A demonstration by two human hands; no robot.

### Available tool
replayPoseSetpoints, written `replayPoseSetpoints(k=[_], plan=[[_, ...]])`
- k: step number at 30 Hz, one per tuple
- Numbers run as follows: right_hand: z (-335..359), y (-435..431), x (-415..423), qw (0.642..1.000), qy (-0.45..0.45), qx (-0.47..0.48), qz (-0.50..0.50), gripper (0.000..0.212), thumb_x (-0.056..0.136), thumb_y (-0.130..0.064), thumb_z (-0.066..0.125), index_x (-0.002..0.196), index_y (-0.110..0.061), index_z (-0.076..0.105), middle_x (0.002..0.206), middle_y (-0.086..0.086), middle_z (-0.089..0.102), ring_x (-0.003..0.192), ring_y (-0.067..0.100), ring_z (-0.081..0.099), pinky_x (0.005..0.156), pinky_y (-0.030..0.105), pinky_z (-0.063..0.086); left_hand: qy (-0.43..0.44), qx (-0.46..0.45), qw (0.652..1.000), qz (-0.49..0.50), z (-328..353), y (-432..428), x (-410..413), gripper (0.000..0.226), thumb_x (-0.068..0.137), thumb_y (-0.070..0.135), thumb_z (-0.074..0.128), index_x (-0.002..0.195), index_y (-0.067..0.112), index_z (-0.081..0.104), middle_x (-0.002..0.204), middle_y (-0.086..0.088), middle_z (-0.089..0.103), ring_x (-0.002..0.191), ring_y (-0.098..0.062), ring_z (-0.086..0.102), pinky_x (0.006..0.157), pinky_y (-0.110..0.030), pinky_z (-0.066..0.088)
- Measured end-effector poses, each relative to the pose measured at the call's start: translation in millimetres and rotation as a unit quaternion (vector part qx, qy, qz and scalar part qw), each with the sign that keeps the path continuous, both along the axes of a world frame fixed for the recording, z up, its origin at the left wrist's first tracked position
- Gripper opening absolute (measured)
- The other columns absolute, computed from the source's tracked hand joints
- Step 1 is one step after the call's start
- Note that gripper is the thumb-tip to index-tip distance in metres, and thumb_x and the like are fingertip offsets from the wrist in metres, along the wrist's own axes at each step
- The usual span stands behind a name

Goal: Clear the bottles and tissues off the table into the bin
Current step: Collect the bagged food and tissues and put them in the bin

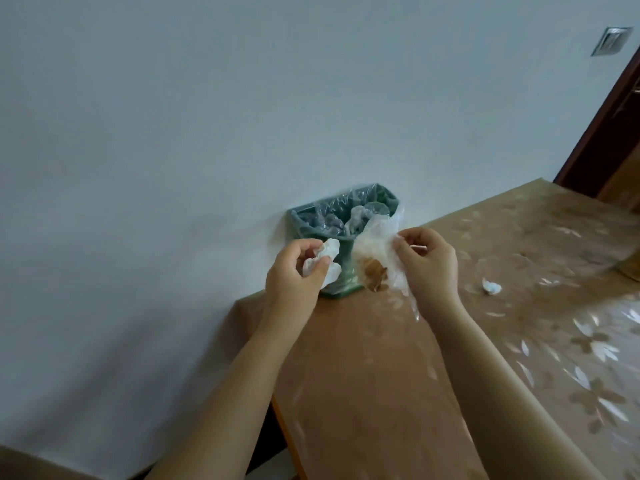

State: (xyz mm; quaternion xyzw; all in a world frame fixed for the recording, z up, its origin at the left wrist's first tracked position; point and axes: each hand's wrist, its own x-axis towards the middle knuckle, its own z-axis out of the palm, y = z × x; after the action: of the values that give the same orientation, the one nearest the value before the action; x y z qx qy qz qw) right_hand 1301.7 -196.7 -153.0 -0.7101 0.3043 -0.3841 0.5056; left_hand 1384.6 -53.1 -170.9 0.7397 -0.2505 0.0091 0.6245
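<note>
Carrying rubbish toward the green bin [304,226] at frame centre: left hand [294,278] clutches a crumpled tissue [329,261], right hand [429,265] pinches a plastic bag [374,251]. Next, release both over the bin.

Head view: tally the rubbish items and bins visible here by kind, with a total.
Crumpled tissues: 2, one in the left hand at, one lying on the table at
Clear plastic bags with brown contents: 1, in the right hand at
Green bins with a liner: 1
Bottles: 0 visible
Total: 4
</note>
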Motion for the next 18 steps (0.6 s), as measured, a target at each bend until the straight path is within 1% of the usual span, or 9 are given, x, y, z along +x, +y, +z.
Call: replayPoseSetpoints(k=[3, 7, 9, 11, 13, 14, 16, 17, 18], plan=[[-3, -25, 36, 1.0, -0.013, 0.0, -0.01, 0.007, 0.083, -0.013, 0.06, 0.077, -0.015, 0.062, 0.076, -0.002, 0.063, 0.064, 0.007, 0.054, 0.057, 0.019, 0.043, -0.001, 0.0, 1.0, 0.007, -3, -23, 31, 0.016, 0.082, 0.014, 0.064, 0.094, 0.024, 0.06, 0.088, 0.019, 0.058, 0.082, 0.003, 0.055, 0.069, -0.009, 0.044], [-6, -56, 78, 0.999, -0.032, 0.008, -0.018, 0.018, 0.085, -0.012, 0.058, 0.07, -0.023, 0.057, 0.076, -0.003, 0.061, 0.067, 0.007, 0.053, 0.058, 0.019, 0.042, 0.005, -0.004, 1.0, 0.022, -8, -47, 66, 0.016, 0.082, 0.012, 0.064, 0.092, 0.024, 0.059, 0.087, 0.02, 0.057, 0.08, 0.003, 0.054, 0.064, -0.003, 0.041], [-7, -71, 98, 0.999, -0.022, -0.001, -0.024, 0.011, 0.086, -0.014, 0.057, 0.077, -0.02, 0.058, 0.083, 0.0, 0.062, 0.068, 0.006, 0.053, 0.058, 0.017, 0.041, 0.011, -0.008, 0.999, 0.03, -11, -57, 80, 0.016, 0.081, 0.012, 0.064, 0.091, 0.023, 0.06, 0.086, 0.019, 0.058, 0.079, 0.002, 0.054, 0.062, -0.001, 0.04], [-8, -83, 117, 0.999, -0.021, -0.006, -0.03, 0.005, 0.087, -0.015, 0.056, 0.084, -0.017, 0.059, 0.087, 0.001, 0.062, 0.07, 0.004, 0.053, 0.058, 0.015, 0.04, 0.01, -0.007, 0.999, 0.032, -13, -64, 93, 0.015, 0.082, 0.012, 0.063, 0.091, 0.023, 0.06, 0.087, 0.018, 0.059, 0.081, 0.0, 0.055, 0.064, -0.006, 0.043], [-9, -90, 134, 0.999, -0.032, -0.002, -0.035, 0.005, 0.088, -0.015, 0.055, 0.086, -0.016, 0.059, 0.085, -0.001, 0.061, 0.07, 0.005, 0.053, 0.057, 0.014, 0.04, 0.011, -0.008, 0.999, 0.032, -15, -68, 102, 0.015, 0.082, 0.012, 0.063, 0.092, 0.023, 0.06, 0.087, 0.015, 0.059, 0.082, -0.003, 0.056, 0.067, -0.014, 0.044], [-9, -91, 141, 0.999, -0.034, -0.003, -0.037, 0.005, 0.088, -0.015, 0.055, 0.087, -0.016, 0.06, 0.084, -0.002, 0.061, 0.07, 0.005, 0.053, 0.056, 0.013, 0.039, 0.012, -0.007, 0.999, 0.033, -15, -70, 106, 0.014, 0.083, 0.012, 0.063, 0.093, 0.022, 0.06, 0.088, 0.015, 0.059, 0.082, -0.004, 0.056, 0.067, -0.016, 0.044], [-13, -93, 154, 0.999, -0.017, -0.007, -0.037, 0.008, 0.089, -0.016, 0.054, 0.091, -0.012, 0.061, 0.082, -0.002, 0.06, 0.067, 0.003, 0.052, 0.051, 0.007, 0.038, 0.009, -0.006, 0.999, 0.034, -16, -71, 112, 0.014, 0.083, 0.012, 0.062, 0.093, 0.022, 0.06, 0.088, 0.015, 0.059, 0.082, -0.003, 0.056, 0.067, -0.015, 0.044], [-17, -93, 159, 1.0, 0.006, -0.007, -0.028, 0.011, 0.089, -0.015, 0.055, 0.094, -0.01, 0.062, 0.083, -0.002, 0.06, 0.066, 0.003, 0.051, 0.049, 0.006, 0.038, 0.006, -0.007, 0.999, 0.036, -16, -72, 115, 0.014, 0.083, 0.012, 0.062, 0.093, 0.022, 0.06, 0.087, 0.015, 0.059, 0.082, -0.002, 0.056, 0.067, -0.015, 0.044], [-22, -93, 162, 0.999, 0.033, -0.005, -0.013, 0.012, 0.088, -0.015, 0.055, 0.096, -0.008, 0.062, 0.085, -0.001, 0.061, 0.067, 0.004, 0.052, 0.05, 0.005, 0.038, 0.003, -0.009, 0.999, 0.039, -17, -72, 117, 0.014, 0.082, 0.012, 0.063, 0.092, 0.022, 0.06, 0.087, 0.015, 0.059, 0.082, -0.002, 0.056, 0.067, -0.014, 0.044]])
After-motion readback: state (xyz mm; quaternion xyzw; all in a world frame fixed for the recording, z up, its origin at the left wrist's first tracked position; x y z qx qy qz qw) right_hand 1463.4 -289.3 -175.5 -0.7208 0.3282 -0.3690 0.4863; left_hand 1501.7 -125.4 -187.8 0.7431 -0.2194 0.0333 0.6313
